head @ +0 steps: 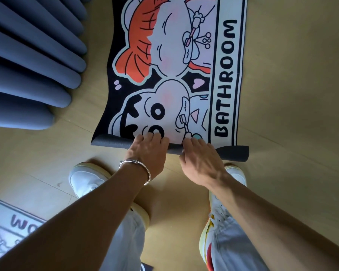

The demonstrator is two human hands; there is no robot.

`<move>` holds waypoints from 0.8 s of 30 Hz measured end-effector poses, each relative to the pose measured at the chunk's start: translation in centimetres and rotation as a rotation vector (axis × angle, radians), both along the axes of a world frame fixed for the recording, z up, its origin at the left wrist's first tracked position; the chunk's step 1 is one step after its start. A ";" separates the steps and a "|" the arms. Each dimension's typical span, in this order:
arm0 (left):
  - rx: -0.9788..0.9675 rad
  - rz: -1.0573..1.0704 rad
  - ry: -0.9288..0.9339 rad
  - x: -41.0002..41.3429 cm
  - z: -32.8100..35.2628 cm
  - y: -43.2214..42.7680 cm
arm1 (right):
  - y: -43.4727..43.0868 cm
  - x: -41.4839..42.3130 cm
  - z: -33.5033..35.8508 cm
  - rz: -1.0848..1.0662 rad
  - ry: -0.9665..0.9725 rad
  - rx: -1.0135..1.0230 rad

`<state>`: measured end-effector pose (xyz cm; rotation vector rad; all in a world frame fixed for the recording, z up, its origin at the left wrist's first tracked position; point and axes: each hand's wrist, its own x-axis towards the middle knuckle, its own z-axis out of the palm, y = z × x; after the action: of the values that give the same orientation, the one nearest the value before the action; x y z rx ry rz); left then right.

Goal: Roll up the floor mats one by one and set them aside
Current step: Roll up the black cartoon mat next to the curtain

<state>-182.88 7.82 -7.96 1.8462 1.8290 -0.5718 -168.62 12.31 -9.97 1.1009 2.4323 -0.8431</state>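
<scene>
A cartoon floor mat (170, 61) printed with the word BATHROOM lies flat on the wooden floor, stretching away from me. Its near edge is curled over into a thin dark roll (233, 152) that shows the black underside. My left hand (148, 153), with a silver bracelet on the wrist, presses on the roll left of centre, fingers over its top. My right hand (201, 158) grips the roll just to the right of it. Both hands rest on the curled edge, close together.
Blue-grey curtain folds (31, 61) hang down to the floor at the left. A second mat (10, 229) with letters on it lies at the bottom left. My two feet in white shoes (86, 179) stand just behind the roll.
</scene>
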 end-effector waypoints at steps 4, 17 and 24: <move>-0.109 -0.089 0.047 0.1 0.1 -0.2 | -0.4 0.1 0.0 0.030 -0.081 -0.048; -0.340 -0.099 0.210 1.9 0.1 1.0 | -0.6 -0.1 -0.7 0.032 -0.233 -0.197; -0.376 -0.007 0.075 1.1 -1.3 0.3 | -1.5 0.2 0.0 0.028 -0.058 -0.067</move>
<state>-181.78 8.12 -9.24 1.5967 1.6263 -0.9279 -168.41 10.81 -9.98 1.0504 2.3486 -0.8652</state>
